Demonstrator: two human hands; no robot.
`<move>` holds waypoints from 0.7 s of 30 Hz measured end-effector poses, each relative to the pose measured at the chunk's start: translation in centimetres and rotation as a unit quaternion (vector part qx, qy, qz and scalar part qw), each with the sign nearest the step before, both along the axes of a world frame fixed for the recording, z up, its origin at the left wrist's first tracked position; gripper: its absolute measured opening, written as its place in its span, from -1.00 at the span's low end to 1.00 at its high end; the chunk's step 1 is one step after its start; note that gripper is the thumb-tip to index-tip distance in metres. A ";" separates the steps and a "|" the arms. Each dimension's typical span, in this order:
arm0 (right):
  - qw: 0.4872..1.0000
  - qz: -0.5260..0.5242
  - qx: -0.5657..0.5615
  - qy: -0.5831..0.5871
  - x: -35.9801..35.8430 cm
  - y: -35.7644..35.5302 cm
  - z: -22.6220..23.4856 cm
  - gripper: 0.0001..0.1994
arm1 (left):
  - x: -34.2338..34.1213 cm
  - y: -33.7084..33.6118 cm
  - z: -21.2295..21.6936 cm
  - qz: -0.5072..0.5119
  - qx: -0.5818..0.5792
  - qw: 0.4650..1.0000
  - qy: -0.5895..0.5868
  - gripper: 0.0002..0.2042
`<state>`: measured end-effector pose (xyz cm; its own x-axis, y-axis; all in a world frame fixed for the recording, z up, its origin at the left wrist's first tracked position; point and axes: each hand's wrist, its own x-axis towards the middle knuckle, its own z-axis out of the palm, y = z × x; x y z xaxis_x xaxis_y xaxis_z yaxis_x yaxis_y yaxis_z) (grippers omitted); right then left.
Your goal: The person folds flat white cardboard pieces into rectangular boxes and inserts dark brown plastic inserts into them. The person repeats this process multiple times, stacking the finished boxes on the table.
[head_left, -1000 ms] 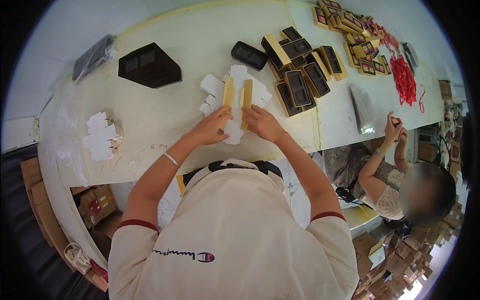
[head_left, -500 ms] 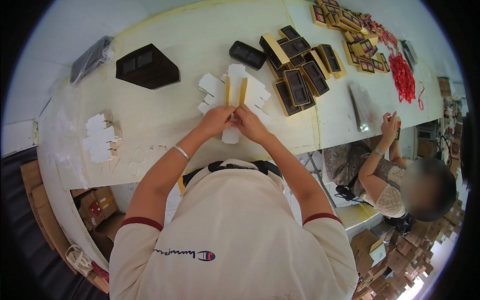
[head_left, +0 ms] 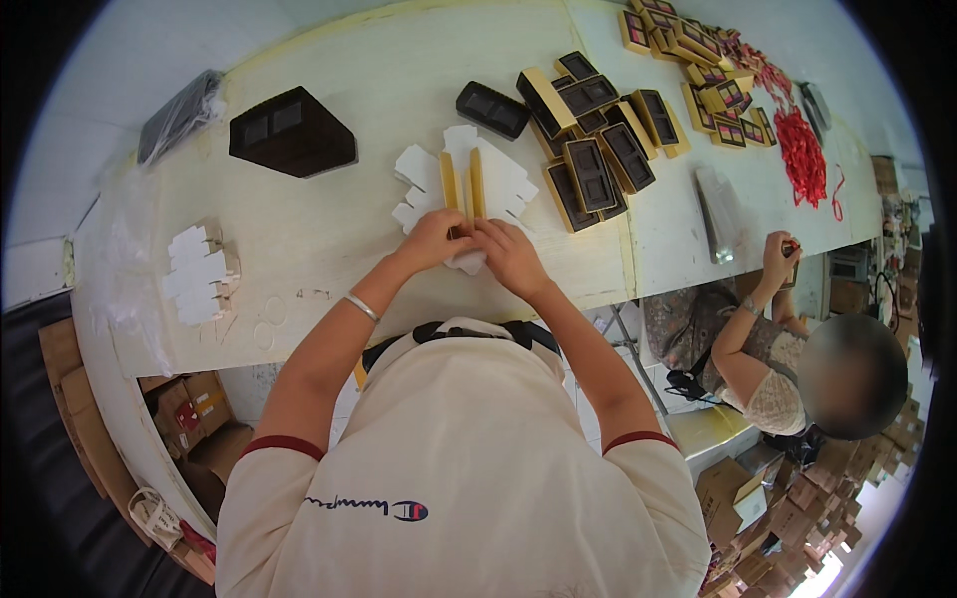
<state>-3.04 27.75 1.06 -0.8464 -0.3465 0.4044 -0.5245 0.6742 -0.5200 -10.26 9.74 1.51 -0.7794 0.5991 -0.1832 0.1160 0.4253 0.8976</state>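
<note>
A gold carton (head_left: 477,181), its two long walls folded up, stands partly formed on a stack of flat white carton blanks (head_left: 512,183). My left hand (head_left: 433,240) is closed on the carton's near end at the left wall. On the other side, my right hand (head_left: 509,253) has its fingers bent around the near end of the right wall. The fingertips of both hands are partly hidden by the carton. Just beyond the blanks lies a single black plastic tray (head_left: 493,110) with recesses.
Gold boxes with black trays (head_left: 598,164) are piled right of the blanks. A stack of black trays (head_left: 294,138) stands at left, with more white blanks (head_left: 197,275) nearer. At right, a co-worker's hand (head_left: 780,257) holds a small item near red ribbons (head_left: 800,157).
The carton's two gold walls have come closer together and shifted slightly left. My right hand has turned flatter against its wall. The co-worker's hand has moved slightly.
</note>
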 end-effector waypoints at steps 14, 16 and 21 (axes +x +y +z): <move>0.941 -0.050 -0.262 -0.208 -2.1 -0.8 1.5 -0.80 | 1.2 -0.1 1.5 -0.001 -0.008 1.000 0.031 -0.65; 0.965 -0.060 -0.184 -0.178 -1.6 -0.4 2.3 -0.81 | 1.2 -0.5 1.0 -0.011 -0.022 0.999 0.028 -0.69; 0.980 -0.059 -0.119 -0.150 -0.8 0.6 0.2 -0.81 | 0.5 -0.9 1.8 -0.098 -0.102 0.967 0.210 -0.78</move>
<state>-3.85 28.35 1.30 -0.9677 -0.1662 0.1894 -0.2508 0.5619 -0.7883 -9.79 8.85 3.26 -0.6862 0.7274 -0.0042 0.5484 0.5211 0.6540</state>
